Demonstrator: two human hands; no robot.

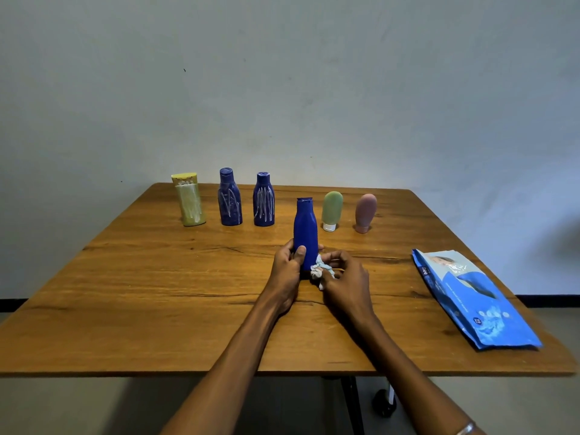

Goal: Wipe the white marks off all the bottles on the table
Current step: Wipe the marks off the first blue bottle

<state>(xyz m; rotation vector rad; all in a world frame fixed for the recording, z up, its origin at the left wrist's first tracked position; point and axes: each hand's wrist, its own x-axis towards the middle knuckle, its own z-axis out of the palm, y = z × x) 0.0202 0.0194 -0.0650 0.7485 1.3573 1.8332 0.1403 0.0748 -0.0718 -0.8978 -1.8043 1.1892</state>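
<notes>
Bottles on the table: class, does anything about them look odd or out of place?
Three at the back left are streaked with white marks: the yellow bottle and two blue bottles. The green tube and pink tube stand cap-down. Nothing is spilled or toppled.

A plain blue bottle (305, 232) stands upright near the middle of the tabletop (157, 309), showing no white marks, with a crumpled white wipe (320, 270) touching its lower right side. Behind it to the left stand a yellow bottle (189, 200) and two blue bottles (230, 197) (263, 200), all streaked white. A green tube (331, 211) and a pink tube (365, 213) stand cap-down to the right.
</notes>
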